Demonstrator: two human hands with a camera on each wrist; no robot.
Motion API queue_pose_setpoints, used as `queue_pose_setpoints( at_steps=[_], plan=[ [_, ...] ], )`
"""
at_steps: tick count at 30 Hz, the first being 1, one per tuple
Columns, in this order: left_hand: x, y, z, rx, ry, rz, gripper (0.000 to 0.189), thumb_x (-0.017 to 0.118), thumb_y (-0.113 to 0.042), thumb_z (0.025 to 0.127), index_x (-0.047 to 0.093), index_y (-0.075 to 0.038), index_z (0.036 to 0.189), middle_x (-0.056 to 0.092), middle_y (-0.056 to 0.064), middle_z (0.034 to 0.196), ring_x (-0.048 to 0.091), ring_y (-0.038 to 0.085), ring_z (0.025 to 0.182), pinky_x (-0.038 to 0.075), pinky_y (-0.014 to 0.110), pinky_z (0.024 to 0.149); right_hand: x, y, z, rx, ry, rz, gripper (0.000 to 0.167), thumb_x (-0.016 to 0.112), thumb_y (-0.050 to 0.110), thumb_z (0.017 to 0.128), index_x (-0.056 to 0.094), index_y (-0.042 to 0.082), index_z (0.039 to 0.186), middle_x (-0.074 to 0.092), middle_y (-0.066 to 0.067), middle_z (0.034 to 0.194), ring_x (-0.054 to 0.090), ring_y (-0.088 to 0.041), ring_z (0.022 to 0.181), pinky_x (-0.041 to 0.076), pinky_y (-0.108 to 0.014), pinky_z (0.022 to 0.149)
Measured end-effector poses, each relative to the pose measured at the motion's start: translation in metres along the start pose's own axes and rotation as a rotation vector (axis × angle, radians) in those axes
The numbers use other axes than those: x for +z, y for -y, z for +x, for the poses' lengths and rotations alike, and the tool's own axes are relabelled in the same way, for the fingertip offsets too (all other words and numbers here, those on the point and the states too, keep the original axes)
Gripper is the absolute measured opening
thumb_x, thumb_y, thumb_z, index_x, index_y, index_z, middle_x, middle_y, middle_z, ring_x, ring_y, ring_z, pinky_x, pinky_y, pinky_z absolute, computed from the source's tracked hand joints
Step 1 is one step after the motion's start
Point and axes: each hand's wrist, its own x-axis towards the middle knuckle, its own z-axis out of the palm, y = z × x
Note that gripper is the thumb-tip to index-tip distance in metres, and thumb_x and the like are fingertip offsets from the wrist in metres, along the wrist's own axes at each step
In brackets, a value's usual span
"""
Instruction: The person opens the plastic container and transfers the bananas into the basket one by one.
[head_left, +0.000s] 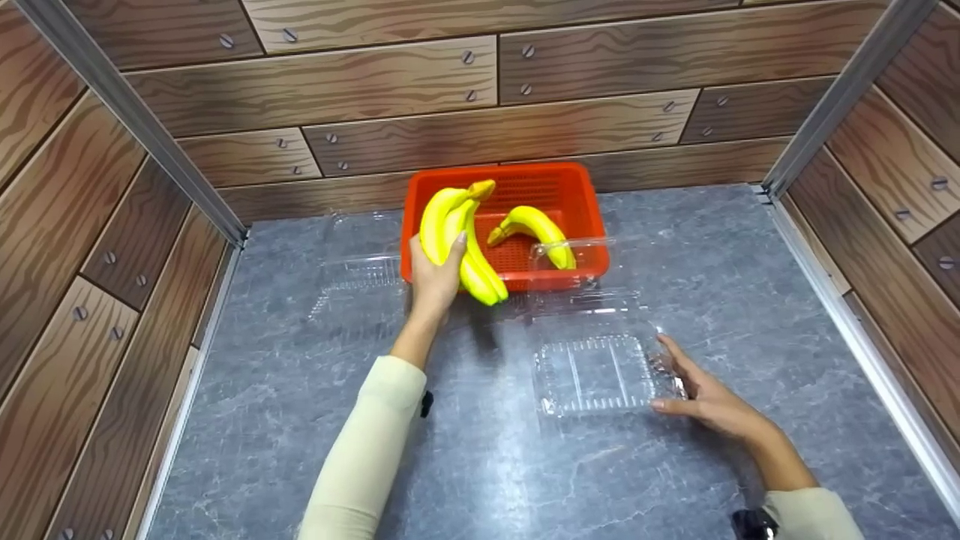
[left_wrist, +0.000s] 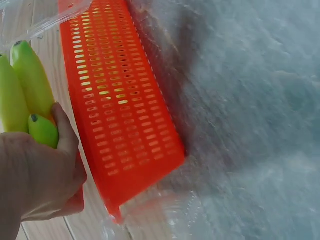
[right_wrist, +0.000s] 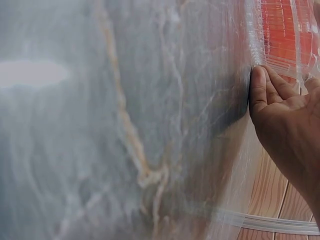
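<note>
A bunch of yellow bananas (head_left: pixel 454 232) with greenish tips is in my left hand (head_left: pixel 435 277), whose thumb lies over the fruit. The bunch overlaps the left side of the red basket (head_left: pixel 504 281) in the head view. At the left edge of the left wrist view, the fingers (left_wrist: pixel 65 125) curl round the bananas (left_wrist: pixel 30 75). On the table, a clear plastic clamshell container (head_left: pixel 596 375) stands with its lid raised towards the basket. My right hand (head_left: pixel 712 405) touches the container's right side, thumb and fingers spread and fairly straight.
Another banana (head_left: pixel 536 225) lies inside the basket, partly behind the clear lid (head_left: pixel 585 300). A second clear plastic container (head_left: pixel 360 277) stands left of the basket. Wood-patterned walls (head_left: pixel 375 82) with metal corner strips border the grey marbled table (head_left: pixel 300 435).
</note>
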Motion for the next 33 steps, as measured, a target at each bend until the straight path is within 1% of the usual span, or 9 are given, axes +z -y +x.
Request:
queue_pose_setpoints(
  at_steps=[4,9,11,15,19,22,25,29,33],
  plan=[
    [0.009,-0.004,0.008,-0.025,-0.004,-0.062,0.063,0.075,-0.029,0.101,0.041,-0.007,0.148,0.058,0.016,0.130,0.067,0.023,0.105,0.059,0.031,0.092,0.000,0.000,0.000,0.008,0.004,0.007,0.112,0.080,0.016,0.094,0.002,0.025,0.174,0.004,-0.035,0.176,0.004,-0.063,0.160,0.004,-0.078,0.126],
    [0.018,-0.007,0.021,-0.026,-0.027,-0.047,0.062,0.073,-0.029,0.102,0.040,-0.006,0.149,0.057,0.019,0.133,0.067,0.027,0.112,0.059,0.035,0.098,-0.001,0.000,0.000,0.009,0.006,0.003,0.112,0.079,0.015,0.094,0.002,0.025,0.174,0.006,-0.037,0.175,0.004,-0.063,0.160,0.004,-0.078,0.125],
    [0.020,-0.008,0.026,-0.038,-0.039,-0.013,0.063,0.073,-0.031,0.102,0.040,-0.008,0.151,0.057,0.020,0.134,0.066,0.030,0.116,0.058,0.038,0.102,-0.001,0.001,-0.001,0.013,0.007,0.003,0.112,0.080,0.016,0.094,0.002,0.025,0.174,0.005,-0.036,0.175,0.002,-0.063,0.160,0.003,-0.079,0.125],
    [0.026,-0.009,0.037,-0.106,-0.068,0.073,0.066,0.072,-0.036,0.102,0.038,-0.013,0.154,0.052,0.020,0.138,0.058,0.032,0.127,0.052,0.042,0.112,0.000,0.001,-0.001,0.014,0.011,0.024,0.112,0.079,0.014,0.094,0.001,0.023,0.174,0.004,-0.036,0.175,0.000,-0.063,0.161,0.001,-0.079,0.125],
    [0.034,-0.002,0.055,-0.193,-0.107,0.143,0.070,0.074,-0.038,0.100,0.037,-0.019,0.157,0.047,0.018,0.140,0.057,0.030,0.125,0.053,0.040,0.110,0.000,0.001,0.001,0.011,0.017,0.054,0.112,0.079,0.011,0.094,0.001,0.022,0.174,0.011,-0.038,0.174,0.001,-0.060,0.162,-0.002,-0.076,0.125],
    [0.039,-0.002,0.058,-0.245,-0.133,0.176,0.073,0.074,-0.037,0.100,0.035,-0.021,0.161,0.043,0.020,0.146,0.061,0.032,0.125,0.055,0.041,0.110,0.001,0.000,0.001,0.014,0.011,0.046,0.112,0.079,0.012,0.094,0.001,0.022,0.174,0.010,-0.038,0.174,0.003,-0.060,0.162,-0.001,-0.075,0.126],
    [0.041,-0.010,0.052,-0.278,-0.152,0.211,0.073,0.073,-0.035,0.102,0.034,-0.019,0.162,0.040,0.023,0.153,0.061,0.036,0.128,0.053,0.045,0.114,0.001,0.000,0.001,0.012,0.010,0.039,0.112,0.079,0.013,0.094,0.001,0.021,0.174,0.006,-0.037,0.175,0.002,-0.061,0.161,0.000,-0.076,0.125],
    [0.045,-0.008,0.057,-0.299,-0.164,0.322,0.068,0.073,-0.035,0.102,0.037,-0.015,0.156,0.040,0.024,0.152,0.063,0.041,0.126,0.053,0.048,0.114,0.001,0.000,0.000,0.023,0.006,0.037,0.112,0.079,0.014,0.094,0.001,0.023,0.174,0.002,-0.036,0.176,0.001,-0.062,0.161,0.000,-0.078,0.125],
    [0.048,-0.006,0.064,-0.317,-0.144,0.427,0.070,0.072,-0.035,0.102,0.035,-0.014,0.158,0.036,0.024,0.153,0.062,0.044,0.128,0.052,0.048,0.114,0.002,0.002,0.000,0.028,0.002,0.036,0.113,0.079,0.015,0.093,0.001,0.024,0.174,0.002,-0.035,0.176,0.000,-0.062,0.161,0.001,-0.077,0.126]
  ],
)
